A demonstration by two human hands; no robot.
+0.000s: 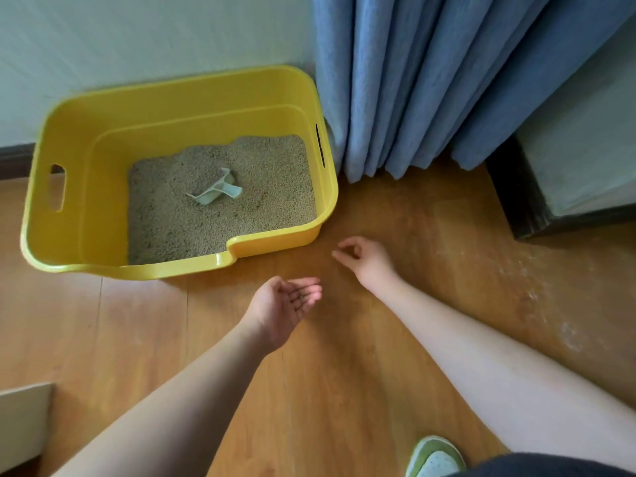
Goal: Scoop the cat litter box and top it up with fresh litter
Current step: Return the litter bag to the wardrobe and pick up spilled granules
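A yellow litter box stands on the wooden floor against the wall, with beige litter spread over its bottom. A pale green scoop lies on the litter near the middle. My left hand hovers palm up in front of the box, fingers relaxed, with a few tiny dark grains on them. My right hand is low over the floor to the right of the box. Its thumb and forefinger are pinched together, and anything between them is too small to see.
Blue curtains hang to the floor right of the box. A dark-based cabinet stands at far right. A white object is at the lower left edge. My green shoe shows at the bottom. Pale dusty marks streak the floor on the right.
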